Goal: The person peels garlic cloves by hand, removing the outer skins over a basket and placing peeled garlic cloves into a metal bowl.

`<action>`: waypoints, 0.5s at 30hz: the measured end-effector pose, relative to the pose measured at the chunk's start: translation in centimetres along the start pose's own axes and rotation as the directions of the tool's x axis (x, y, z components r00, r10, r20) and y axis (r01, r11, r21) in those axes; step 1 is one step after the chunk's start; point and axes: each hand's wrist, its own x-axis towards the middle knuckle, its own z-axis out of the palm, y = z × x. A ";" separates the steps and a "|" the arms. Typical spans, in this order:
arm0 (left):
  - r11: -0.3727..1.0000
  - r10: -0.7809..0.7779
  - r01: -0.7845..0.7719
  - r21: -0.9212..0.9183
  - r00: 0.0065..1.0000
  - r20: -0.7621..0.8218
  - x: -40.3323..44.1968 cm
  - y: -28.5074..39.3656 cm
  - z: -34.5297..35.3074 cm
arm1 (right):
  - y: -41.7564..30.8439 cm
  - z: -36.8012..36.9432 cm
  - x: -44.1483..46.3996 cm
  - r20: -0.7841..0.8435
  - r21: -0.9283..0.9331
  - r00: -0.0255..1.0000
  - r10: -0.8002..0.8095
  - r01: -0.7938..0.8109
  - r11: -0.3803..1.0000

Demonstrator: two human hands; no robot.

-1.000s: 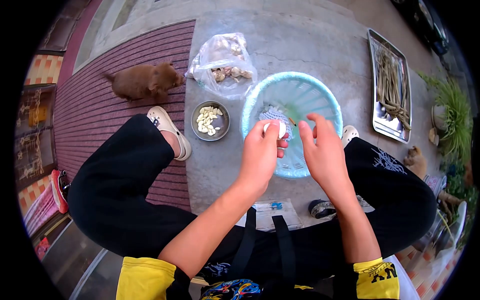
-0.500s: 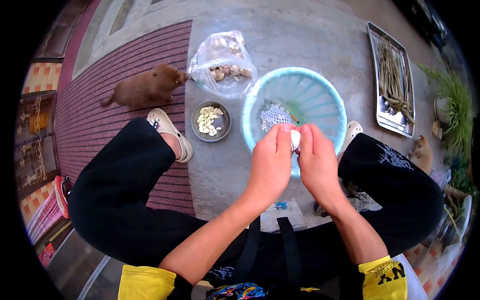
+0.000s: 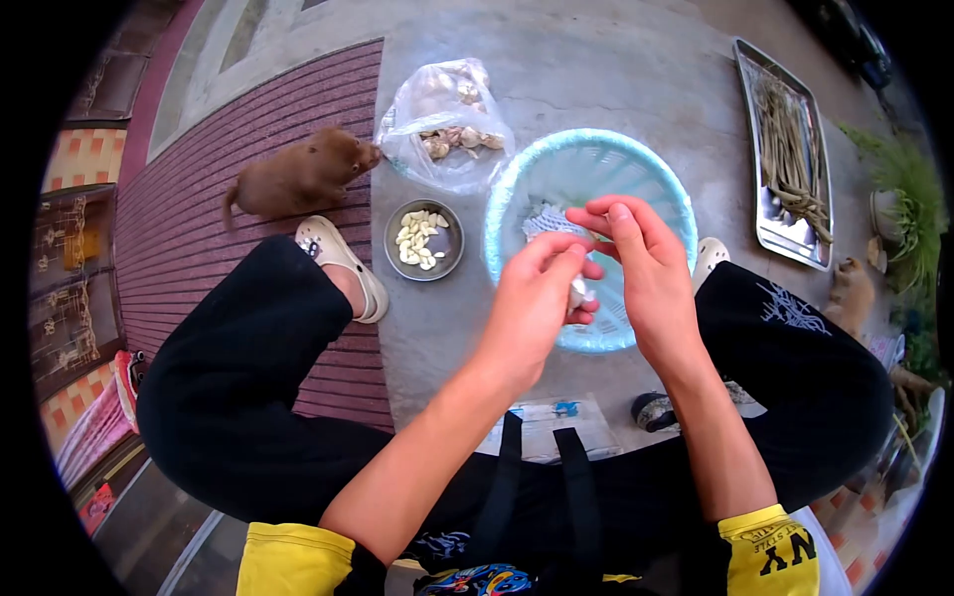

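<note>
Over the basket, my left hand [image 3: 532, 308] is closed around a white garlic bulb [image 3: 579, 291], part of which shows between the fingers. My right hand [image 3: 651, 263] is held just to the right and slightly higher, its fingers loosely bent and apart, with nothing visible in them. Below both hands is a light blue plastic basket [image 3: 676, 199] with a clear liner, holding a piece of white netting [image 3: 549, 221]. A metal bowl [image 3: 455, 238] of peeled garlic cloves [image 3: 417, 236] stands to its left. Behind the bowl, a clear plastic bag [image 3: 417, 94] contains unpeeled garlic bulbs [image 3: 462, 142].
A brown dog [image 3: 298, 179] stands on the ridged red mat [image 3: 199, 179] with its nose at the bag. On the right are a metal tray [image 3: 795, 248] of dried stalks, a second small animal [image 3: 850, 296] and green plants [image 3: 904, 214].
My hands have come apart. My left hand keeps the garlic bulb and has turned lower, while my right hand has let go and lifted up and to the right.
</note>
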 end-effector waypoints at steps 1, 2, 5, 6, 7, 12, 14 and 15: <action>0.994 -0.021 0.030 -0.105 0.996 0.088 0.0 0.0 0.0 | -0.3 0.4 -0.2 0.017 0.034 0.999 0.046 -0.047 0.998; 0.976 -0.032 0.069 -0.208 0.983 0.179 -0.1 0.1 -0.1 | -0.3 0.8 -0.4 0.018 0.043 0.999 0.045 -0.046 0.998; 0.964 -0.009 0.064 -0.257 0.977 0.212 -0.2 0.6 -0.1 | -1.1 1.6 -1.3 -0.001 -0.159 0.997 0.076 -0.075 0.984; 0.964 0.007 0.052 -0.262 0.976 0.217 -0.2 0.6 -0.2 | -1.0 1.6 -1.5 0.000 -0.160 0.997 0.077 -0.076 0.984; 0.963 0.007 0.052 -0.264 0.976 0.217 -0.2 0.6 -0.3 | -0.8 1.6 -1.6 -0.012 -0.163 0.999 0.036 -0.038 0.986; 0.952 -0.049 0.114 -0.283 0.973 0.225 -0.2 0.2 -0.5 | -0.7 1.2 -1.9 -0.055 -0.081 0.997 0.046 -0.050 0.995; 0.961 -0.052 0.102 -0.257 0.979 0.195 -0.5 0.7 -0.4 | 0.1 0.5 -1.4 -0.064 -0.268 0.979 -0.192 0.168 0.949; 0.969 -0.053 0.090 -0.231 0.985 0.164 -0.5 0.8 -0.4 | 0.0 0.1 -1.4 -0.065 -0.269 0.979 -0.191 0.167 0.948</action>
